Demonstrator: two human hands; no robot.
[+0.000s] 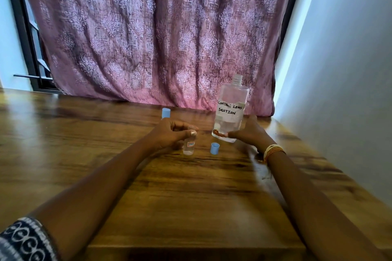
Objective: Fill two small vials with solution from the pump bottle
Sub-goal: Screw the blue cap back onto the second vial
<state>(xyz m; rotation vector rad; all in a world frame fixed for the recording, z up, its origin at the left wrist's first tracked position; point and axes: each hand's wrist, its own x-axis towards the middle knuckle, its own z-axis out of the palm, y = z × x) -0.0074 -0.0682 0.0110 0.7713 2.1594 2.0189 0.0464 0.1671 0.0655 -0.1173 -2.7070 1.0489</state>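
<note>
Hands clamped: my left hand (169, 133) grips vial (189, 144), right hand (248, 133) grips uncapped bottle (230, 110). Narrow vial mouth; fast tilt risks spill over bench (191, 197).

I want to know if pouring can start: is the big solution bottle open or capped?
Open. The clear plastic labelled bottle, gripped by the right hand, shows a bare threaded neck with no pump or cap.

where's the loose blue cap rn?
Head view: blue cap sits on the table, centre, between the vial in the left hand and the bottle.
</note>
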